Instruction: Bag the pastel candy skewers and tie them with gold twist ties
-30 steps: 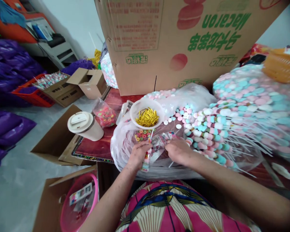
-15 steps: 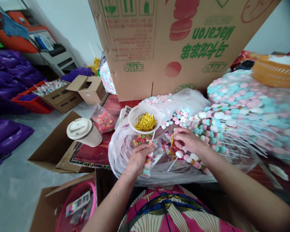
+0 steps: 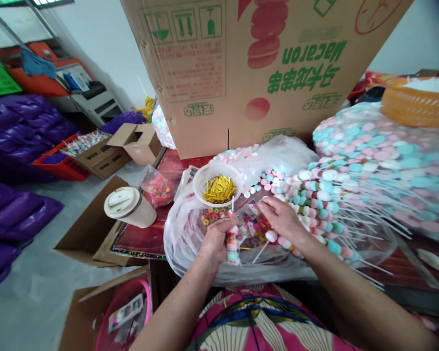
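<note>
My left hand (image 3: pixel 216 240) is closed round a wrapped candy stick (image 3: pixel 233 240), held upright with its white stick pointing up. My right hand (image 3: pixel 281 218) is pinched shut just to the right of it, over small printed wrappers (image 3: pixel 254 229); what its fingertips hold is too small to name. Both hands hover over a clear plastic sheet (image 3: pixel 183 229) on the table. A white bowl (image 3: pixel 217 184) of gold twist ties sits just beyond the hands. To the right lies a heap of pastel candy skewers (image 3: pixel 322 200).
A big "Macaron" carton (image 3: pixel 256 63) stands behind the table. A lidded cup (image 3: pixel 129 207) and a bag of ring candies (image 3: pixel 158 185) lie at left. A pink basket in a box (image 3: pixel 124 312) sits by my knee. An orange basket (image 3: pixel 417 100) and purple bags (image 3: pixel 18 141) lie around.
My left hand has turned the wrapped candy stick upright. My right hand went up to the bowl and came back beside the stick. The view shifted slightly.
</note>
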Demonstrator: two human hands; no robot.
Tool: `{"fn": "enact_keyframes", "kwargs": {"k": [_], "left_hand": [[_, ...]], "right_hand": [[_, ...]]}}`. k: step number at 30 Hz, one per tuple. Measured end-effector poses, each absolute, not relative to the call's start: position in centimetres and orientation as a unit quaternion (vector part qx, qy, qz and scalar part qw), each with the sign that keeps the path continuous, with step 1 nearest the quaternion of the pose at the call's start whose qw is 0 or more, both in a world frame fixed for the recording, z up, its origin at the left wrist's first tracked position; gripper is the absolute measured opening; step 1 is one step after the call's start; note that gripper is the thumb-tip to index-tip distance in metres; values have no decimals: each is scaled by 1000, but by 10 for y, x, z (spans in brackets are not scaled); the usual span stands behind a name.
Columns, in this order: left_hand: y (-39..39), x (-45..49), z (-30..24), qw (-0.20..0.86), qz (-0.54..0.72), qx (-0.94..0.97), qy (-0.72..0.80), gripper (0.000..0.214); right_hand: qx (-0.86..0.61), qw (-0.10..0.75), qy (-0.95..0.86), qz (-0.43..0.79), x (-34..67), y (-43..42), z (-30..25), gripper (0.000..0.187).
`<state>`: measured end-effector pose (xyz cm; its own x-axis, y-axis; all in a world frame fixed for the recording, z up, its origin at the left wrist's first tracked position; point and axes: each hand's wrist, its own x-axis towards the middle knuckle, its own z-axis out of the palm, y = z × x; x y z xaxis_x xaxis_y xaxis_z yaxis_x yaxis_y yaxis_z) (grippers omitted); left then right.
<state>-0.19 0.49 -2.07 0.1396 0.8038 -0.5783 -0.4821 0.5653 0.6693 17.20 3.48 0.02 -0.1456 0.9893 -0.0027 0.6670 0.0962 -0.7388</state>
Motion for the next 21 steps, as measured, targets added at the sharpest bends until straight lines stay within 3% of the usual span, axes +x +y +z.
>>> {"fn": "enact_keyframes", "kwargs": {"k": [8,12,15,21], "left_hand": [[-4,-28,-24,707,452,154,522,19],[-9,-31,-25,703,451,161,526,19],[-13,-35,-20,701,452,165,526,23],[-19,-34,-10,708,430,202,523,27]], "right_hand": [[-496,43,-823,275,155,-2,-6,18],[-456,-13,-842,287,137,-9,-17,16],[-446,-4,-840,310,138,-5,-22,14],[-493,113,-774,382,165,10,-13,17]]}}
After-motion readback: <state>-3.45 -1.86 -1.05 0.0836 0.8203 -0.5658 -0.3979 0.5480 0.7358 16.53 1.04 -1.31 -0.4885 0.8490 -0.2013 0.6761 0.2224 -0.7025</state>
